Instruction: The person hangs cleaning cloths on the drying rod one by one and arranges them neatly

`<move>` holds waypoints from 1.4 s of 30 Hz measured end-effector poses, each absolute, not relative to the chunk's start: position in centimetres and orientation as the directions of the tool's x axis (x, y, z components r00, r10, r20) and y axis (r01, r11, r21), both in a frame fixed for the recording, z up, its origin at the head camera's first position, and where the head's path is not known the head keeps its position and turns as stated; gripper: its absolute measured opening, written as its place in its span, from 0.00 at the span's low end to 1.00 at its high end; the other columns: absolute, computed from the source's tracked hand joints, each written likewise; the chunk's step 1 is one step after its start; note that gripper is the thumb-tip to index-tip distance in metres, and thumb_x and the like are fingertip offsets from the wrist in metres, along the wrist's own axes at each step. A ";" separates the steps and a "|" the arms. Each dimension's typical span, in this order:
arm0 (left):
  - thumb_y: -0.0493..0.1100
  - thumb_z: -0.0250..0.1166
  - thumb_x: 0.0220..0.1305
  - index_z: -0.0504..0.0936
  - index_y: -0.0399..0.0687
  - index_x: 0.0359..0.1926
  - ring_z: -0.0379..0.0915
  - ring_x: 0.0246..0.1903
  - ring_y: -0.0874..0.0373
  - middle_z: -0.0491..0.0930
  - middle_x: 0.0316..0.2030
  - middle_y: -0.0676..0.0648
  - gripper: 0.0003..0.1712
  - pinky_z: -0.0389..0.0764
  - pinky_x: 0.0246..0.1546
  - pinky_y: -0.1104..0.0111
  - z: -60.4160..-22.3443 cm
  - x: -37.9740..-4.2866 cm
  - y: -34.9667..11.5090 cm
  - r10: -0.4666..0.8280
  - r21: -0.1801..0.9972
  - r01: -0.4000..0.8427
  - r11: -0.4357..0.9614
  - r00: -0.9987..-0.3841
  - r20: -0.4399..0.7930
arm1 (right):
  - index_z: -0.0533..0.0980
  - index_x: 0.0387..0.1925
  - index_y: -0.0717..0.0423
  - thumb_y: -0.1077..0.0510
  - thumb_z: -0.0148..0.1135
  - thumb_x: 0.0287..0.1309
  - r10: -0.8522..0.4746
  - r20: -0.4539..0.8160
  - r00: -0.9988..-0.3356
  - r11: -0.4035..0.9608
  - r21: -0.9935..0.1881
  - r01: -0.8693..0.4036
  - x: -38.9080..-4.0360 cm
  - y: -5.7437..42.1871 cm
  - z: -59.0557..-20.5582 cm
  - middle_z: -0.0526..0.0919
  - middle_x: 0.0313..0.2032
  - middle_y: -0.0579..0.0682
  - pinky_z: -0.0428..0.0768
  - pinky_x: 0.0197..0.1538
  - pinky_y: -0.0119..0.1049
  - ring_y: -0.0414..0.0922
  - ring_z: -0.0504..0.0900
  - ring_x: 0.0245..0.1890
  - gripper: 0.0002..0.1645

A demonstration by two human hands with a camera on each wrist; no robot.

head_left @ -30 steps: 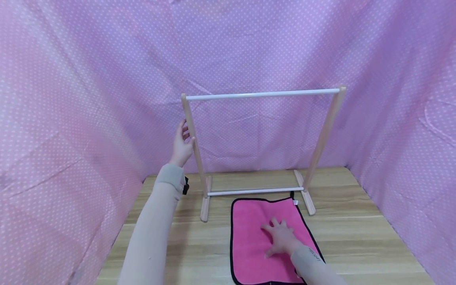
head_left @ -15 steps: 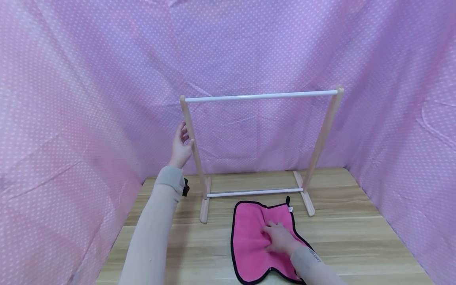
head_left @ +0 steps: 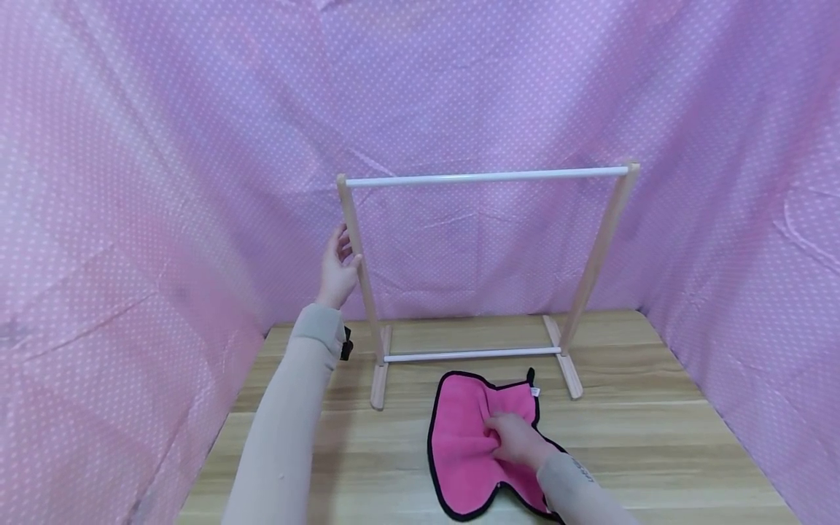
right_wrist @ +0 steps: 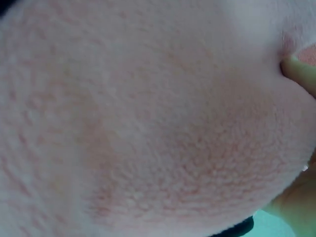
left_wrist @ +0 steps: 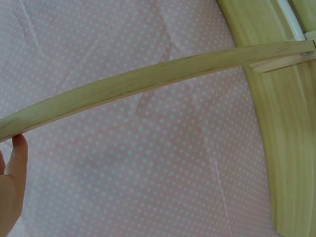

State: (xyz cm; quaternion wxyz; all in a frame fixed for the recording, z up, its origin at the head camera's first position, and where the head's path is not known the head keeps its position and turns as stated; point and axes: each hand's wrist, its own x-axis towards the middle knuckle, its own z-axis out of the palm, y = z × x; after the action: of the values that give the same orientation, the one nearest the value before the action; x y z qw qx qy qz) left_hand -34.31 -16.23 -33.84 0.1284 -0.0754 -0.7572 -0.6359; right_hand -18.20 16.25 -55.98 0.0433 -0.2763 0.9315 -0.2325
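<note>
A rack of two wooden posts joined by white bars (head_left: 485,177) stands on the table. My left hand (head_left: 337,275) holds its left post (head_left: 365,292) at mid-height, thumb at the near edge and fingers around the outer side. In the left wrist view the thumb (left_wrist: 18,155) touches that post's edge. In front of the rack lies a pink towel (head_left: 459,459) with black edging and a small black loop. My right hand (head_left: 518,441) pinches its middle, drawing the cloth into folds. Fuzzy cloth (right_wrist: 163,123) fills most of the right wrist view.
The wood-grain table (head_left: 656,437) extends to both sides of the towel. Polka-dot pink curtains (head_left: 420,87) enclose it at the back and sides. A small black object (head_left: 346,344) shows beside my left cuff. The rack's feet (head_left: 378,386) reach toward the towel.
My right hand has gone from spread flat on the towel to fingers drawn together, bunching its middle; the towel's edges have pulled inward. My left hand stays on the post.
</note>
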 end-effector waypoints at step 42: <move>0.25 0.49 0.66 0.51 0.54 0.73 0.59 0.65 0.48 0.63 0.65 0.39 0.39 0.69 0.65 0.57 -33.7 -34.5 -16.0 -0.071 0.956 0.253 0.149 -0.961 0.266 | 0.76 0.29 0.54 0.67 0.77 0.22 -0.378 0.564 -0.734 0.682 -0.367 -0.633 -18.3 16.9 -49.9 0.75 0.30 0.42 0.77 0.38 0.37 0.38 0.71 0.33 0.24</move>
State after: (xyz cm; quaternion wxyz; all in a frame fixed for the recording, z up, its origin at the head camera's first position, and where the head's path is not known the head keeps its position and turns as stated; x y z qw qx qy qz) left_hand -34.50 -15.95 -33.74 0.1247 -0.0611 -0.7477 -0.6494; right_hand -18.28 16.85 -49.95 -0.2279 -0.2846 0.8883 -0.2795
